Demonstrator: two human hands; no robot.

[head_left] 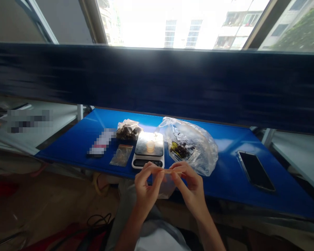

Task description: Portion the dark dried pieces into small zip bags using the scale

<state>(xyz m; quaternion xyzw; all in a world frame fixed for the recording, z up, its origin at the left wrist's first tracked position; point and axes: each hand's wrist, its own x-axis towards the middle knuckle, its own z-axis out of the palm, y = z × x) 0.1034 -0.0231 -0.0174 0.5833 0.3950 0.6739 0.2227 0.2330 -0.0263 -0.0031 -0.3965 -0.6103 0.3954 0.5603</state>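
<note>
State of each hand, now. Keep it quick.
Left hand: closed, pinching the top edge of a small clear bag.
Right hand: closed, pinching the same edge farther right.

– What stands near the middle of the blue rectangular worktop (227, 184)?
– The white rectangular digital scale (141, 162), with the small round amber translucent cup (150, 147) on top.
– And to its left?
– The flat clear plastic sachet (121, 155), just beside; behind that, the bulging clear plastic bag (133, 122) with dark lumps (126, 133) in it. Farther left, the pixelated item (102, 142).
– To the right?
– The large crumpled clear plastic bag (204, 143), small dark pieces (182, 150) inside; well apart, farther right, the black rectangular phone (255, 170).
– Before the scale?
– The small translucent plastic pouch (166, 188), its top between left fingers (158, 179) and right fingers (179, 181).
</note>
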